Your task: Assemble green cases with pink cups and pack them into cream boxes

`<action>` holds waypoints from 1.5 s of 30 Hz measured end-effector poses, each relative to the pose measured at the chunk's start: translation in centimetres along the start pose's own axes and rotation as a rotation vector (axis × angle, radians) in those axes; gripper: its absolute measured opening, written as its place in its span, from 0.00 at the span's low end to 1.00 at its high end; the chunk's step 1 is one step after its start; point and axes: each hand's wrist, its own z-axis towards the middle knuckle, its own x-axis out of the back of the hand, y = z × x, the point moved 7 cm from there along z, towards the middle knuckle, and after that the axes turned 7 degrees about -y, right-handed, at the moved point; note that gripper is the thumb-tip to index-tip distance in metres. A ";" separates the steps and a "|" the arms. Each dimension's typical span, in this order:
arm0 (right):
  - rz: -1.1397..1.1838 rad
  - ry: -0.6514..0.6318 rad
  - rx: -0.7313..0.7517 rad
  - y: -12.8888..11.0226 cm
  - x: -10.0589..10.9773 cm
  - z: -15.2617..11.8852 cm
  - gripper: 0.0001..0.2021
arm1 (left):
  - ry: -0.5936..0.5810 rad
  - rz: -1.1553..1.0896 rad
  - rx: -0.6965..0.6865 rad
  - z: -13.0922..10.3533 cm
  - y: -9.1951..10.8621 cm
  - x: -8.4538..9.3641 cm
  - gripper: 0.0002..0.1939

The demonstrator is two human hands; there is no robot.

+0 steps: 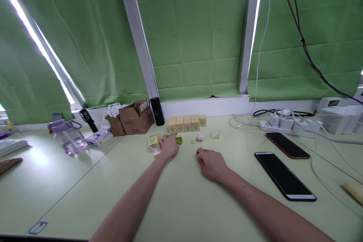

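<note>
My left hand is at the middle of the table, its fingers bent and closed at the edge of a small green case, partly covered by the hand. Just left of it lies an opened small cream box with a green label and a white flap sticking out. My right hand rests on the table with curled fingers; nothing shows in it. Between and beyond the hands are a tiny yellow piece, a small pink rounded item and a clear little container with something yellow inside.
Several cream boxes stand in a row at the back. A black cylinder, brown carton, tissue pack and purple bottle are leftward. Two phones, cables and a power strip lie right.
</note>
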 end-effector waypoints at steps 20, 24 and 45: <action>0.223 0.134 -0.017 1.1 0.9 -0.2 0.20 | 0.195 -0.056 -0.465 -7.8 7.2 2.0 0.22; 0.348 0.322 0.035 1.5 2.2 -0.5 0.26 | 0.208 -0.083 -0.528 -8.9 7.6 1.7 0.22; 0.530 0.660 0.360 1.0 4.7 -2.6 0.23 | 0.399 -0.408 -0.840 -11.4 8.0 3.1 0.29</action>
